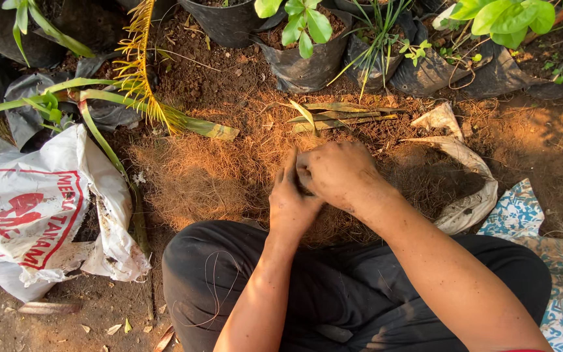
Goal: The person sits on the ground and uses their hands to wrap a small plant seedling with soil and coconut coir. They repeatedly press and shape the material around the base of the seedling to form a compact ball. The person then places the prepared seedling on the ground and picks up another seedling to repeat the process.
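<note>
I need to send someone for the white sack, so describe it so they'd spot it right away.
Start at the coir pile under the hands. Look left past the long green leaves: the sack lies crumpled on the soil. It is the only white bag with red printing; the pots behind are black.

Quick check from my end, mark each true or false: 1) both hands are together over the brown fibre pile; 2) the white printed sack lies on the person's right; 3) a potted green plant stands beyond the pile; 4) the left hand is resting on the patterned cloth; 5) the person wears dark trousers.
1) True: the left hand and right hand meet over the brown fibre pile; what they pinch between them is hidden.
2) False: the white printed sack lies on the person's left.
3) True: a green plant stands in a black grow bag beyond the pile.
4) False: the blue patterned cloth lies to the right, apart from both hands.
5) True: the dark trousers show at the bottom.
</note>
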